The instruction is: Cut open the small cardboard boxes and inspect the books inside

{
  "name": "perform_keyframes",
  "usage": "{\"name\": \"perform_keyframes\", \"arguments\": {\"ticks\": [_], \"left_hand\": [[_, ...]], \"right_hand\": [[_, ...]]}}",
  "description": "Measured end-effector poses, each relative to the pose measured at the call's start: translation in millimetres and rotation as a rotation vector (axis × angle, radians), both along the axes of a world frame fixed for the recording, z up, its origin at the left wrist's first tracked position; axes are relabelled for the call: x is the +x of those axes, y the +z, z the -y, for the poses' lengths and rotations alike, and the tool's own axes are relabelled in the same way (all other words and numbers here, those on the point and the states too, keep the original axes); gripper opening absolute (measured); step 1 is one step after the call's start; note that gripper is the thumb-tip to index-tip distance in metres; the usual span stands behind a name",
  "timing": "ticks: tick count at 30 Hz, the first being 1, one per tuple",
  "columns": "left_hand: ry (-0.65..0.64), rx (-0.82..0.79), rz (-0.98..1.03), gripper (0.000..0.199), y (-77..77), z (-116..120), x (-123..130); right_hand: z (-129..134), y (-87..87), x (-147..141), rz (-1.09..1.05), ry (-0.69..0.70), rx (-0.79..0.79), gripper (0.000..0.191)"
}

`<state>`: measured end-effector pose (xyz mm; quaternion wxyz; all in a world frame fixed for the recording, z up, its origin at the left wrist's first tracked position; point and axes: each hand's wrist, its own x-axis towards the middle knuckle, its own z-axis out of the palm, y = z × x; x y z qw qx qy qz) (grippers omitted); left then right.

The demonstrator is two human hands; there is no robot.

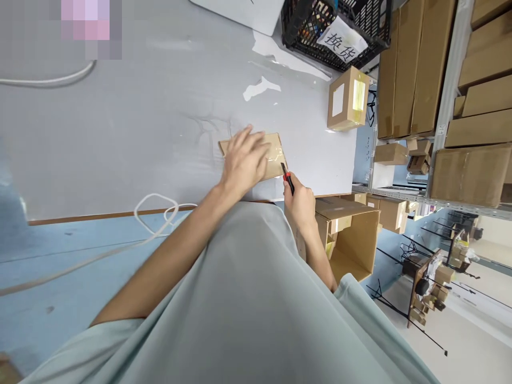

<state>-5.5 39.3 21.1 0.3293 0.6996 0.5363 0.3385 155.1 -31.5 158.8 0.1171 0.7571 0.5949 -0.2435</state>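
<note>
A small flat cardboard box [274,146] lies on the grey table [132,128], near its front edge. My left hand [245,160] is over the left part of this box, its fingers spread and somewhat blurred; whether it presses on the cardboard is hard to tell. Just right of the box, my right hand [299,200] is wrapped round a red and black utility knife [288,178]. The knife's tip is at the box's right edge.
A taped carton [348,98] stands at the table's right end, below a black crate [336,32]. An open cardboard box [356,240] is beside my right forearm. A white cable [156,197] hangs at the front edge. Shelves with cartons are at right.
</note>
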Motion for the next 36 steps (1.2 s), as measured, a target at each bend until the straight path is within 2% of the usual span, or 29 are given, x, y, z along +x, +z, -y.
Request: {"name": "perform_keyframes", "arguments": {"ticks": [4,9,14,23,30,36], "left_hand": [[-0.081,0.019,-0.033,0.044,-14.7,5.3,28.0],[-0.063,0.025,-0.051,0.04,-26.4,7.8,27.6],[-0.061,0.036,-0.065,0.04,-27.0,8.0,25.7],[-0.061,0.046,-0.083,0.042,-30.5,7.3,24.6],[-0.035,0.034,-0.086,0.038,-30.1,10.9,29.5],[-0.016,0.022,-0.109,0.038,-25.8,9.6,29.5]], "right_hand": [[-11.2,-10.1,22.8,-0.015,-0.005,0.015,0.049],[-34.9,-20.1,25.0,-0.031,0.044,0.019,0.05],[-58.7,-29.0,23.1,-0.038,0.086,-0.026,0.05],[-72.8,-38.9,9.1,0.013,0.096,-0.08,0.047],[-68.1,-27.8,6.0,0.057,0.12,-0.138,0.041],[-73.0,-30.0,5.2,0.056,0.172,-0.107,0.039]]}}
